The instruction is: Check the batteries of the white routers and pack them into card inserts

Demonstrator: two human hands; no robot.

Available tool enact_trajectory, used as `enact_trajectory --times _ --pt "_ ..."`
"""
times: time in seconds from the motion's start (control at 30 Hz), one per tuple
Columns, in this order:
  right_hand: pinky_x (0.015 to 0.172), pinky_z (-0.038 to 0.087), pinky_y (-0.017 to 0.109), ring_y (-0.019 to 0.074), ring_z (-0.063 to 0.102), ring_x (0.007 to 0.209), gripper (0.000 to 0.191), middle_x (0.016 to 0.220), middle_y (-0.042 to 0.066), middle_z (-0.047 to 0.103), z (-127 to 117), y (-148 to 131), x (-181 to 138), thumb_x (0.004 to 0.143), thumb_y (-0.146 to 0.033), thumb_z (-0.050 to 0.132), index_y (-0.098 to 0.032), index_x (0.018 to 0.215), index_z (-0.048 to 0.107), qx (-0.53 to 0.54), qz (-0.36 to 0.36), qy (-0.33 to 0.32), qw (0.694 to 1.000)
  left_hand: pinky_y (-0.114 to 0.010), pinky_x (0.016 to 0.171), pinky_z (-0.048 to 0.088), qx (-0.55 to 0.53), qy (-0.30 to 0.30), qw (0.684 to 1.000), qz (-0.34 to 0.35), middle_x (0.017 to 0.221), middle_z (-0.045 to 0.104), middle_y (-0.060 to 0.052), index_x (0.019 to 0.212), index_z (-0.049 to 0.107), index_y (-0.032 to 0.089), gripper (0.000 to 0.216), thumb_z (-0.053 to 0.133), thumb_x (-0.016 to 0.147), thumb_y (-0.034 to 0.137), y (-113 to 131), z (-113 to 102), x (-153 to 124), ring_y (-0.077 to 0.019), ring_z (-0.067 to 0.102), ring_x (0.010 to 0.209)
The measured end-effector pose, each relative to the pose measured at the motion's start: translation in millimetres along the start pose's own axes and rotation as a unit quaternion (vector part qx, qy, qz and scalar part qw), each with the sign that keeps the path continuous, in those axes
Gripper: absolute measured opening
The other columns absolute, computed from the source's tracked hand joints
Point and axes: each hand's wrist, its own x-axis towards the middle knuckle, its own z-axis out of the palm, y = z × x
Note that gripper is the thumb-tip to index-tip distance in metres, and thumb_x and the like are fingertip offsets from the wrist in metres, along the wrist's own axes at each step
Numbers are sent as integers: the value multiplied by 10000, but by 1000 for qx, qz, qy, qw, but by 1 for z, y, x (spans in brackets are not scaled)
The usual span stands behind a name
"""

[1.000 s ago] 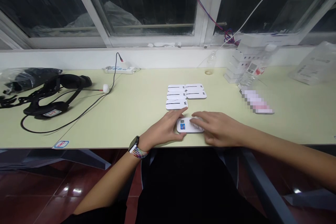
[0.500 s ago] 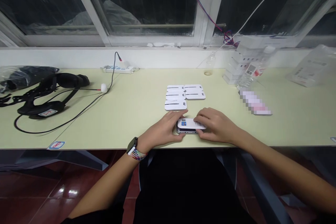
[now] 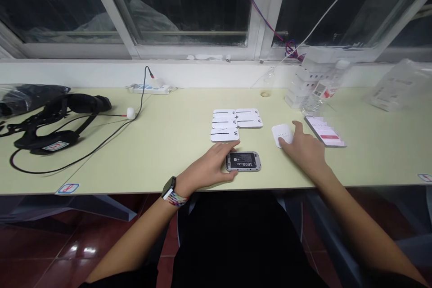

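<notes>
A small device (image 3: 243, 162) lies near the desk's front edge with its back cover off, showing a dark battery marked 3000mAh. My left hand (image 3: 211, 167) grips its left end between thumb and fingers. The white back cover (image 3: 281, 134) lies to the right of the device. My right hand (image 3: 305, 149) rests on the cover's near edge, fingers spread. Several identical white devices (image 3: 236, 123) lie in a cluster just behind.
A phone (image 3: 324, 131) lies right of my right hand. Stacked white boxes (image 3: 305, 85) and a plastic bottle (image 3: 324, 90) stand at the back right, a clear bag (image 3: 401, 85) further right. A black headset with cables (image 3: 54, 121) and a power strip (image 3: 150, 88) occupy the left.
My right hand lifted the white back cover off the device and carried it to the right, setting it on the desk. The battery is now exposed. My left hand stayed in place.
</notes>
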Motion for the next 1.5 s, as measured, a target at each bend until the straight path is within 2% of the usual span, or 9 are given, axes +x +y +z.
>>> enact_trajectory --times 0.23,0.37,0.43,0.53,0.73,0.83,1.0,1.2,1.5 --pt "664 432 386 396 736 756 558 837 181 761 4 -2 -1 1031 -525 592 -105 1394 538 -18 -18 45 999 -581 1249 470 -4 0 1000 -1 1577 606 -138 1708 378 307 845 762 957 351 4 -1 1 -390 566 1491" --pt "630 372 323 264 649 671 201 744 58 692 6 -7 -7 1034 -391 564 -211 1090 635 102 -153 39 982 -587 1243 470 -5 3 1000 6 1568 610 -142 1697 391 303 839 771 951 347 4 -1 1 -394 560 1489" --pt "639 386 304 211 611 662 119 728 13 651 5 -19 -13 1019 -309 567 -227 983 644 197 -276 -6 941 -588 1240 471 -5 6 1000 9 1549 621 -136 1705 376 315 868 779 937 330 3 -1 0 -392 558 1486" --pt "684 419 286 169 595 704 102 802 0 656 0 -45 -19 999 -217 576 -221 961 670 282 -435 -78 852 -586 1220 488 -14 13 1000 1 1549 612 -134 1729 325 340 947 797 908 318 2 0 -1 -389 578 1456" --pt "664 368 272 139 558 743 116 1013 39 692 -6 -91 -6 937 -117 583 -199 916 662 270 -594 -105 750 -598 1235 472 -20 17 1000 7 1592 583 -114 1651 444 333 827 770 893 274 3 -2 -2 -397 516 1506" --pt "651 343 274 132 522 736 114 1041 42 670 -4 -100 3 901 -104 578 -193 874 644 253 -620 -110 735 -618 1247 454 -27 16 999 -23 1632 555 -121 1662 423 330 831 780 911 319 0 -3 -2 -408 492 1531" --pt "645 318 284 129 469 689 101 892 5 626 0 -108 9 859 -116 568 -205 812 584 234 -629 -143 727 -588 1223 479 -57 23 996 -64 1670 523 -142 1758 284 343 1075 869 861 432 -14 -1 -3 -421 502 1540" --pt "644 313 290 133 488 703 124 841 -19 608 4 -115 11 779 -147 599 -219 761 500 243 -615 -164 732 -558 1173 520 -74 30 995 -66 1639 567 -137 1753 297 339 1098 895 837 437 -17 -2 -1 -409 560 1488" --pt "647 313 297 141 485 706 112 819 -23 578 8 -113 10 768 -174 578 -229 769 481 280 -608 -135 731 -566 1174 514 -78 30 993 -79 1619 581 -135 1747 300 327 1099 899 829 406 -9 -5 1 -409 566 1477"
